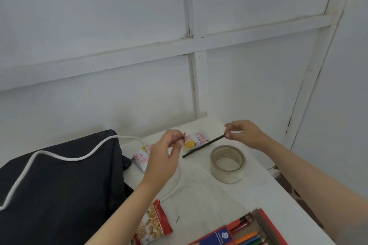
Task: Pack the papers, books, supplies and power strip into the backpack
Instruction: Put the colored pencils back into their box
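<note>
A black backpack (59, 189) lies at the left of the white table (209, 195), with a white cord (65, 158) draped over it. My right hand (244, 135) pinches the far end of a thin black pencil (203, 146) held above the table. My left hand (165, 155) pinches a small dark piece (182, 138) between its fingertips, close to the pencil's other end. An open red box of coloured pencils (247, 232) sits at the near edge.
A roll of clear tape (228, 163) stands right of centre. Snack packets lie about: one red (153, 223) near my left forearm, one white (141, 158) by the backpack, one (196, 140) under the pencil. A white panelled wall (179, 45) runs behind the table.
</note>
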A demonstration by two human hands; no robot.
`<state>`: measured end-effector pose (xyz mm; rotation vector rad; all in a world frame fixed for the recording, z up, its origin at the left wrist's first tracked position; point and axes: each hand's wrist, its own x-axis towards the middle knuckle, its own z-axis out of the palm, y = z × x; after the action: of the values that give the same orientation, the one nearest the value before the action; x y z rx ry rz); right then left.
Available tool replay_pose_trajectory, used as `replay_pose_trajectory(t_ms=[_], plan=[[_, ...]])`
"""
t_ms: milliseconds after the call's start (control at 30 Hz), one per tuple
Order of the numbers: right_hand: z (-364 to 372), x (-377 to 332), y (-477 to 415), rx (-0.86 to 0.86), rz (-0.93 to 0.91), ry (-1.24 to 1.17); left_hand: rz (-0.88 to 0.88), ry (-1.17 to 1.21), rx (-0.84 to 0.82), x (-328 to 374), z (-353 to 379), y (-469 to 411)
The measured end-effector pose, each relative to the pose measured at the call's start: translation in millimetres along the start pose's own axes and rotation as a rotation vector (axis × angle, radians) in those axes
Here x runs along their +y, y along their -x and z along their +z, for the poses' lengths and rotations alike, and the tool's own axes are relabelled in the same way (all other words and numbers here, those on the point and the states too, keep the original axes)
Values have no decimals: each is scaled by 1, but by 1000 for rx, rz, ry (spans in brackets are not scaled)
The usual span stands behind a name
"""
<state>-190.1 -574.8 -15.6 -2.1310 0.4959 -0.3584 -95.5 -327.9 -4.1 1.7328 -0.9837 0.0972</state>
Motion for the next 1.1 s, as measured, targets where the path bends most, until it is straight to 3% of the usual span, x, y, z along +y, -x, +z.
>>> replay_pose_trajectory(t_ms=[167, 333, 533, 800, 1100], plan=[[-20, -38, 44, 252, 0, -577, -87, 135, 137, 16, -10, -6], [-30, -46, 115, 468, 72, -780, -169, 316, 325, 30, -25, 8], [-12, -15, 189, 585, 294, -596, -254, 422, 298, 45, -20, 37], [4, 3, 235, 890, 293, -259, -297, 537, 242, 72, -1, 56], [27, 12, 246, 660, 295, -1, -279, 541, 192, 93, 9, 68]])
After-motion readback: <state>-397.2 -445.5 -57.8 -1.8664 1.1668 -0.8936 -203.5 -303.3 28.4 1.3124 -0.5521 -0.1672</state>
